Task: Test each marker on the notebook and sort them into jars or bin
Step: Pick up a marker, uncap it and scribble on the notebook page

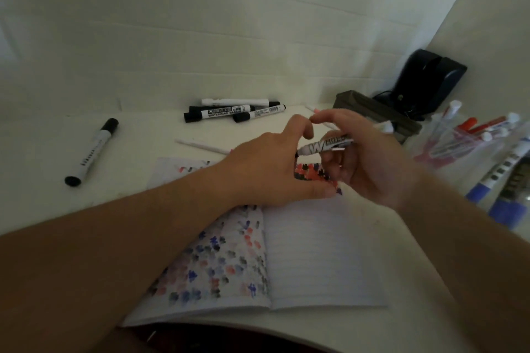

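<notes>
Nearest to me, under both forearms, the open notebook point(301, 261) lay on the tabletop point(43, 203), its left page full of small black, red and blue test marks and its right page almost bare.

Just above its far edge the two hands met. The right hand point(364, 163) gripped a whiteboard marker point(327, 145) with curled fingers, the barrel lying across and its dark end pointing to the left hand point(269, 169). The left hand had its fingers bent around that end, thumb stretched low over the page; I could not tell whether it pinched a cap or only touched the tip.

I judged that the step in hand was uncapping or recapping this marker, around its test. If the cap was coming off, the next move would call for lowering the tip to the bare page just below the hands.

To the right of the right hand stood clear jars point(470, 146) with red and blue markers. Beyond the hands lay a group of black markers point(232, 112), and far left of the left hand one single black marker point(91, 152).
</notes>
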